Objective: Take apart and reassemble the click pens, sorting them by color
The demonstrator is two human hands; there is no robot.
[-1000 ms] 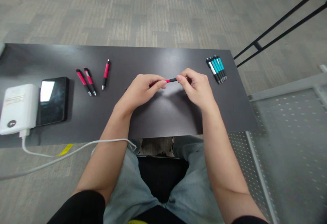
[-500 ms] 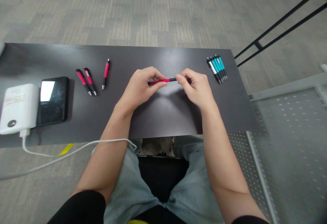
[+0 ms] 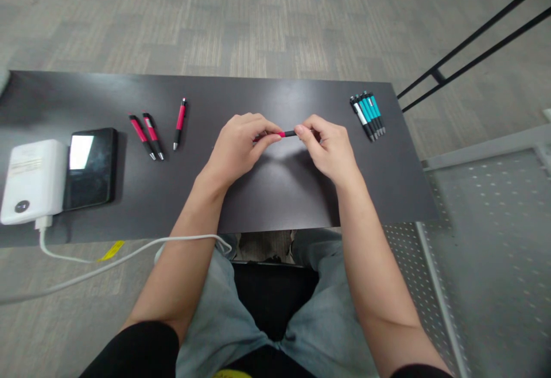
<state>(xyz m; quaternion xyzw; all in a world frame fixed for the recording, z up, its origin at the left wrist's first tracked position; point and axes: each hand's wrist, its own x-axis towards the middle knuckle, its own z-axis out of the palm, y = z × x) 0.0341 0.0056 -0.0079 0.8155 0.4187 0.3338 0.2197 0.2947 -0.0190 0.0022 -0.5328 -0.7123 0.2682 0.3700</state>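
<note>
The pen [image 3: 286, 134] is lying sideways, left to right, over the middle of the table [image 3: 275, 194]. The left hand [image 3: 236, 148] is curling around its red end, and the right hand [image 3: 329, 151] is pinching its black end. The white charger [image 3: 28, 180] is showing a label too blurry to read.

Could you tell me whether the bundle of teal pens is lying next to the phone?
No, the teal pens lie at the table's far right corner, while the phone sits near its left end.

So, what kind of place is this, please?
Probably an office or workroom: grey carpet tiles, a dark desk with a phone beside a white power bank, and teal pens grouped together. The left hand and right hand hold a red pen.
</note>
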